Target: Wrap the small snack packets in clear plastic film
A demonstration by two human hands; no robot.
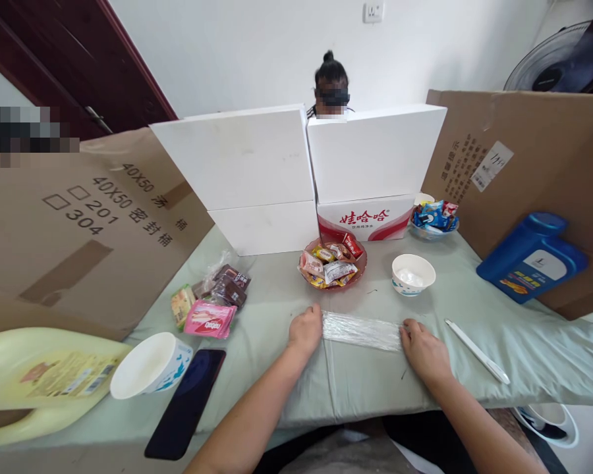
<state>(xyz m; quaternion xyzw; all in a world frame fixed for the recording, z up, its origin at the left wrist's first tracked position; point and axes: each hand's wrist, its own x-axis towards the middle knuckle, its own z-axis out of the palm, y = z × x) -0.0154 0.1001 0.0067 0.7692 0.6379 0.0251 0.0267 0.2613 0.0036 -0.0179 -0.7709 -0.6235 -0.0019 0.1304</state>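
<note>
A strip of folded clear plastic film [362, 330] lies stretched flat along the table between my two hands. My left hand [306, 333] pinches its left end, fingers closed. At the right end, my right hand [427, 352] has its fingers curled closed on the film. Just beyond the film stands a reddish glass bowl [362, 268] of wrapped snacks. A white paper bowl [411, 282] with something whitish inside sits behind my right hand. A white utility knife [478, 352] lies on the cloth to the right of that hand.
Wrapped snacks [210, 319], a phone [186, 401], a paper bowl [153, 368] and a yellow jug [44, 382] are on the left. White boxes [261, 158] wall off the back; cardboard [538, 164] stands right, behind a blue bottle [531, 260]. A person [331, 85] is beyond.
</note>
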